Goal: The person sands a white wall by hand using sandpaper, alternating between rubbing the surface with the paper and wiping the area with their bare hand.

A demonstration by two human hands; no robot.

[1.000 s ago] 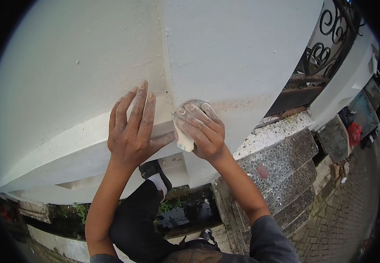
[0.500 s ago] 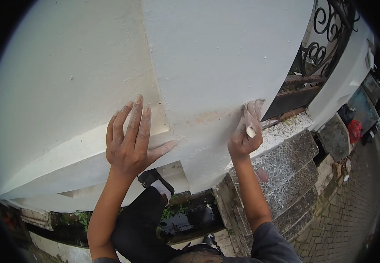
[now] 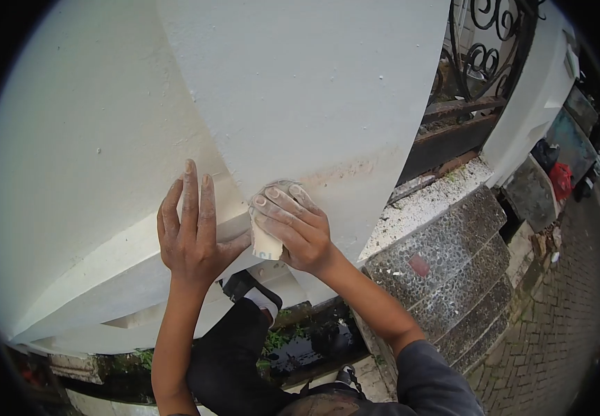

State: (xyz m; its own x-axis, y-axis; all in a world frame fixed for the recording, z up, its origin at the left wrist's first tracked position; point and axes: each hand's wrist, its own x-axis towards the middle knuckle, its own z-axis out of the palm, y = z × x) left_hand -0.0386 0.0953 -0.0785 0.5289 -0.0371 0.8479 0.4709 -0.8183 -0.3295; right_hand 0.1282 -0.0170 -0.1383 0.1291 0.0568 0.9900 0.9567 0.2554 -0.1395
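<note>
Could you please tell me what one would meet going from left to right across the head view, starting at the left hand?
Left hand → right hand, with a pale sheet under it → speckled stone steps → red bag.

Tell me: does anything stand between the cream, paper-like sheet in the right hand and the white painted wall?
Nothing visible does: the right hand holds the sheet against the wall; the left hand is beside it, not between.
</note>
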